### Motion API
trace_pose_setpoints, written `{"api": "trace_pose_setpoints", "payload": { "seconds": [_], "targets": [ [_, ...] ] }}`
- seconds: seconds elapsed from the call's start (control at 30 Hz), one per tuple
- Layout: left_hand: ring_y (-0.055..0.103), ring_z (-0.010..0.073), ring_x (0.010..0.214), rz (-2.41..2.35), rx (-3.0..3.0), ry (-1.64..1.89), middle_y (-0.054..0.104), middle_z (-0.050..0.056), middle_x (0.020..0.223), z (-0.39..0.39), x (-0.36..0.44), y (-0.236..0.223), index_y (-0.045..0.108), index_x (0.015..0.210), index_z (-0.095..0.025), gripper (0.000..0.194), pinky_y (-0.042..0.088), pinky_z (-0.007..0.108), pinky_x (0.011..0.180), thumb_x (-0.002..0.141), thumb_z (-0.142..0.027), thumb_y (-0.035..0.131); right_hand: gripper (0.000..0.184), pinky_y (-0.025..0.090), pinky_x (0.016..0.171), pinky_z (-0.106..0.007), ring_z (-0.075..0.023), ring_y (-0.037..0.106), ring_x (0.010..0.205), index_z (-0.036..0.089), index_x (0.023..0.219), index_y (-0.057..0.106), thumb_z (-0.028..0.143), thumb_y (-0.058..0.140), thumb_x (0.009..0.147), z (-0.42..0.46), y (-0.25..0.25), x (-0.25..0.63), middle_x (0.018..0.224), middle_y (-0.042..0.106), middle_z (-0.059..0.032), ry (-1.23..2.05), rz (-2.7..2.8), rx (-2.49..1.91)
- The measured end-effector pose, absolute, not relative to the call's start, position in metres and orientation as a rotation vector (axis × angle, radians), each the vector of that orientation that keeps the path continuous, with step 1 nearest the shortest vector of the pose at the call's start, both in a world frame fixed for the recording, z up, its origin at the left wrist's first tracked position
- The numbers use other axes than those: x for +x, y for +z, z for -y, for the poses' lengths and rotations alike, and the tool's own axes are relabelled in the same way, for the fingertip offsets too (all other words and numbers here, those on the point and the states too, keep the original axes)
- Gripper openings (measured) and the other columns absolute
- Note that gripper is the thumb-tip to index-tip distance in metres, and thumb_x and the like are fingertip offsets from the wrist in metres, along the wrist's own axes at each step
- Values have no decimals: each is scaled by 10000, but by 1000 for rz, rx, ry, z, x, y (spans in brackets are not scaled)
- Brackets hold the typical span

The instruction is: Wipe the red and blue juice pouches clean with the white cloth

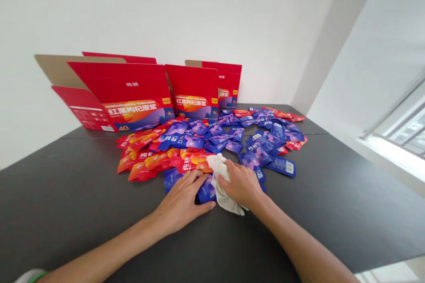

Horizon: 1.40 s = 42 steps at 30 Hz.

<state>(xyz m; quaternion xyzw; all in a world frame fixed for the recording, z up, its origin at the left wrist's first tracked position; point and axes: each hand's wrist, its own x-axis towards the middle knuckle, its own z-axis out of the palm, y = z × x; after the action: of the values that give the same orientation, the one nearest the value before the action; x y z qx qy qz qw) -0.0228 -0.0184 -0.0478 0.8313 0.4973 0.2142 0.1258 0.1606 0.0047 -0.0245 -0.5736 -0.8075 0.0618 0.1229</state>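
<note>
In the head view, my right hand (241,182) is closed around a crumpled white cloth (225,201). The cloth's upper part touches the right end of a red-orange sachet (195,162). My left hand (184,199) lies low over a blue sachet (206,190), thumb spread away from the fingers. Its fingertips reach the lower edge of the red-orange sachet. Part of another blue sachet (171,178) shows just left of those fingers. What lies under my left palm is hidden.
Piles of red-orange sachets (142,159) and blue sachets (262,143) spread over the dark table (99,212). Red cartons with raised flaps, including a large carton (133,97) and a smaller carton (195,90), stand behind them near the white wall (212,13).
</note>
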Motion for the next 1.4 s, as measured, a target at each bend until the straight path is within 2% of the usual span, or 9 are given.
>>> {"api": "trace_pose_setpoints", "payload": {
  "seconds": [0.13, 0.3, 0.5, 0.67, 0.87, 1.03, 1.2, 1.4],
  "targets": [
    [489, 259, 1093, -1342, 2370, 682, 551, 68, 1130, 12, -24, -50, 585, 1130, -241, 444, 397, 376, 950, 715, -382, 662, 339, 405, 708, -309, -229, 621, 866, 222, 1076, 501, 448, 418, 837, 5, -22, 157, 980, 658, -59, 199, 2531, -1437],
    [510, 240, 1045, -1364, 2341, 666, 545, 50, 1109, 10, -23, -50, 557, 1179, -248, 517, 413, 368, 931, 705, -421, 666, 343, 396, 741, -325, -250, 614, 900, 195, 1098, 515, 396, 450, 828, 1, -21, 164, 987, 655, -99, 109, 2334, -1845],
    [493, 257, 1090, -1308, 2326, 710, 544, 56, 1156, 8, -24, -52, 582, 1137, -246, 480, 399, 373, 955, 683, -360, 690, 368, 399, 742, -305, -229, 615, 880, 210, 1096, 505, 450, 439, 826, 3, -20, 157, 1004, 654, -69, 209, 2595, -1395],
    [513, 244, 1053, -1348, 2318, 645, 552, 46, 1111, 6, -24, -52, 556, 1186, -255, 544, 418, 370, 928, 686, -424, 689, 362, 400, 740, -346, -267, 612, 885, 184, 1105, 509, 415, 412, 843, -2, -22, 162, 976, 656, -102, 84, 2404, -1716],
    [493, 241, 1096, -1294, 2325, 694, 551, 39, 1142, 4, -26, -55, 587, 1130, -252, 489, 405, 339, 947, 666, -331, 720, 375, 395, 742, -320, -234, 617, 860, 210, 1101, 506, 448, 434, 820, 1, -21, 158, 971, 661, -71, 184, 2648, -1331],
    [502, 248, 1081, -1334, 2331, 645, 546, 44, 1150, 3, -26, -55, 546, 1197, -252, 553, 401, 380, 951, 687, -395, 703, 357, 406, 716, -353, -270, 620, 854, 175, 1083, 508, 414, 391, 845, -3, -21, 163, 957, 660, -101, 46, 2469, -1642],
    [494, 243, 1094, -1252, 2314, 716, 542, 45, 1171, 3, -25, -54, 557, 1165, -256, 521, 408, 361, 947, 675, -321, 722, 366, 407, 726, -318, -237, 623, 845, 205, 1081, 505, 458, 425, 828, 2, -21, 160, 966, 666, -71, 145, 2654, -1317],
    [495, 256, 1093, -1328, 2341, 622, 536, 56, 1162, 3, -25, -55, 535, 1199, -239, 562, 400, 392, 953, 692, -417, 700, 360, 396, 742, -331, -251, 617, 867, 172, 1102, 501, 404, 412, 841, -2, -18, 163, 982, 659, -106, 44, 2500, -1648]
  ]
}}
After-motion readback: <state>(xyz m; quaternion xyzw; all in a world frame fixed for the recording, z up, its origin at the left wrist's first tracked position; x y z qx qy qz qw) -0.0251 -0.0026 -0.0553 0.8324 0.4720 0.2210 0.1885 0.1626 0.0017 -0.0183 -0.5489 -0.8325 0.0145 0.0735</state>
